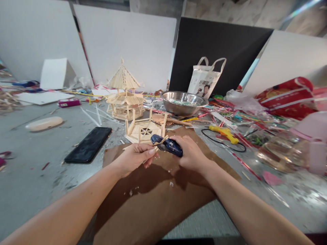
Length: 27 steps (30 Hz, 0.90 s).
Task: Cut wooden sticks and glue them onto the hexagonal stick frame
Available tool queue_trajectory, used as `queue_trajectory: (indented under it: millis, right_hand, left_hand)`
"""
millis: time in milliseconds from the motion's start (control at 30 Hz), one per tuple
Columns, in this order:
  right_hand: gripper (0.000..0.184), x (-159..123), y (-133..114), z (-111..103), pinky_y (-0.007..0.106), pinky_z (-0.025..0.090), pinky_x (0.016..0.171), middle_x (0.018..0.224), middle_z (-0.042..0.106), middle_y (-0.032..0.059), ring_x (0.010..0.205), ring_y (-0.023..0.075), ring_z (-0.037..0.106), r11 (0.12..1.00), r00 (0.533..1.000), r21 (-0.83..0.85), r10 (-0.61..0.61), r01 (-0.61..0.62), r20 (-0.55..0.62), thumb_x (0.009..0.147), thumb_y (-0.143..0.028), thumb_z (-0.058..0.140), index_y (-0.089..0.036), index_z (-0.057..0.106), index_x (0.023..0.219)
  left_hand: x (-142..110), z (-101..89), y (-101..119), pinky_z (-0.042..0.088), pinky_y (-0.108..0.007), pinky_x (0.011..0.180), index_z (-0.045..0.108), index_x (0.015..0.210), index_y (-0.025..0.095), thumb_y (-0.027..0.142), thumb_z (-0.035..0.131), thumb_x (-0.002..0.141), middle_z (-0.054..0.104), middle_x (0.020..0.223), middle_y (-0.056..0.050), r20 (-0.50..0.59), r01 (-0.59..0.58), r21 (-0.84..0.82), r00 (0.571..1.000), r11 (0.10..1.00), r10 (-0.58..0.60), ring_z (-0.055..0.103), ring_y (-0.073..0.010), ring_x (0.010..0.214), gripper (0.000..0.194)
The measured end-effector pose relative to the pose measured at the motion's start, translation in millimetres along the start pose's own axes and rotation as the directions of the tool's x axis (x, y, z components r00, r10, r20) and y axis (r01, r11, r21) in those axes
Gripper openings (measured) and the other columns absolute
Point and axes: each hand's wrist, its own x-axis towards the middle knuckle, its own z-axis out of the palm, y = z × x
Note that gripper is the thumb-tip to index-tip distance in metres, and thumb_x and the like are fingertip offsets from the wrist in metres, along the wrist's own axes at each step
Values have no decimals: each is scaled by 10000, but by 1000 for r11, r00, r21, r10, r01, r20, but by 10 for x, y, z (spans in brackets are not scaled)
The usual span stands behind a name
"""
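Observation:
My left hand (138, 154) is closed in a pinch on thin wooden sticks (156, 148), their ends pointing up and right. My right hand (190, 151) is wrapped round a dark blue hand tool (172, 146), which looks like a pair of cutters; its exact kind is hard to make out. The sticks' ends meet the tool's tip, one lying across it. Just beyond the hands stands a small hexagonal frame (148, 131) of wooden sticks with upright posts. Behind it is a stick-built pavilion model (125, 98) with a pointed roof.
Brown paper (133, 214) lies under my hands, with white scraps on it. A black phone (89, 144) and a white oval case (44, 123) are at left. At right are a yellow glue gun (224, 133) with its cord, a metal bowl (184, 106) and a clear jug (283, 149).

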Motion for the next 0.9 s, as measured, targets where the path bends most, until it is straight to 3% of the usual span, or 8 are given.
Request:
queue_trajectory:
  millis: [300, 533, 900]
  right_hand:
    - [457, -9, -1, 5, 299, 334, 710, 908, 586, 55, 761, 196, 502, 1000, 1000, -30, 2, -2, 11, 554, -141, 488, -152, 473, 1010]
    - [419, -28, -25, 26, 268, 367, 680, 906, 590, 47, 811, 204, 539, 997, 996, 3, 78, -78, 45, 593, -163, 466, -186, 459, 1012]
    - [293, -14, -63, 2, 250, 346, 605, 814, 611, 34, 731, 196, 554, 987, 984, -57, 156, -152, 87, 618, -204, 470, -209, 493, 910]
  left_hand:
    - [-6, -20, -44, 320, -183, 457, 555, 622, 123, 354, 479, 737, 468, 442, 35, 39, -11, 12, 999, 1000, 10, 415, -50, 429, 270]
    - [-6, -15, -29, 308, -191, 456, 552, 611, 122, 359, 480, 733, 462, 437, 35, 34, -17, 6, 999, 1000, 17, 415, -53, 425, 276]
    - [2, -12, -29, 322, -187, 431, 547, 667, 120, 399, 489, 715, 436, 426, 47, -4, 22, -9, 1000, 1000, -22, 391, -47, 394, 289]
